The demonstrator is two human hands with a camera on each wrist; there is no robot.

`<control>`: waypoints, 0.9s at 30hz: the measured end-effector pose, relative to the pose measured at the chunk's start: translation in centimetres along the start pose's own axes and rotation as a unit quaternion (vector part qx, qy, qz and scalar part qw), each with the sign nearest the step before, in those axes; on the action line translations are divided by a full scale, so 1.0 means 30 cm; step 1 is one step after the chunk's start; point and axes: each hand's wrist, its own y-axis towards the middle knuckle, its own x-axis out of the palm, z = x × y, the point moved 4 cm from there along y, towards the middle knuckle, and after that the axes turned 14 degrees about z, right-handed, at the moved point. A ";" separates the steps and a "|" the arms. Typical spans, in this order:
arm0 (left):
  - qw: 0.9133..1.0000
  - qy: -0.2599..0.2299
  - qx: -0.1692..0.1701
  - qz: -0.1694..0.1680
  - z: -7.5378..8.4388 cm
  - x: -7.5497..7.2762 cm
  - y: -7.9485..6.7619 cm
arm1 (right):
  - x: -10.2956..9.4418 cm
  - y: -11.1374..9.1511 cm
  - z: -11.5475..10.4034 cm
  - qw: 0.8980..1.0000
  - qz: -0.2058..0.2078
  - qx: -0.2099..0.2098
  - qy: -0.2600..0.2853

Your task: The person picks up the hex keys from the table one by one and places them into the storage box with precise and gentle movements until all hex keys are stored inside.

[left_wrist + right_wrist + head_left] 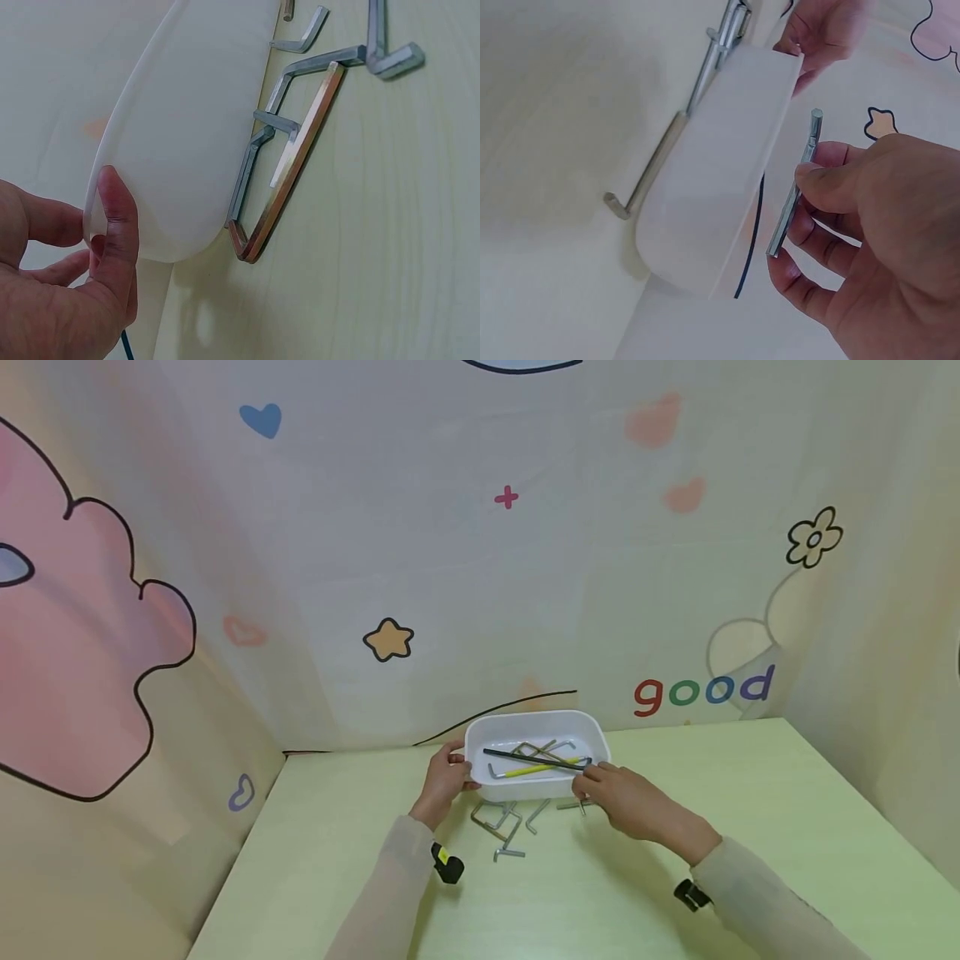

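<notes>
A white plastic box (517,790) stands at the back of the table. My left hand (442,783) grips its left end, thumb and fingers on either side of the rim in the left wrist view. Over the box's front right corner, my right hand (626,800) pinches a silver hex key (786,216) between thumb and fingers. Inside the box lie a black hex key (517,754), a yellow-sleeved hex key (534,769) and several metal ones. In front of it are more loose hex keys, among them a bronze one (289,176) and a small silver one (512,853).
The pale green table (300,877) ends at a printed cloth backdrop (450,552) just behind the box. Cloth also hangs along the left and right sides. A black wrist camera (448,865) sits at the left cuff, and another (691,895) at the right.
</notes>
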 end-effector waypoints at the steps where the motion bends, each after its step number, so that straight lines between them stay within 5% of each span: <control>1: 1.000 0.000 -0.002 0.000 -0.002 -0.002 0.000 | -0.005 0.008 0.000 1.000 -0.003 0.002 0.001; 27: 1.000 -0.005 -0.002 -0.010 -0.006 -0.002 0.002 | -0.057 0.175 0.008 0.999 0.021 0.030 0.017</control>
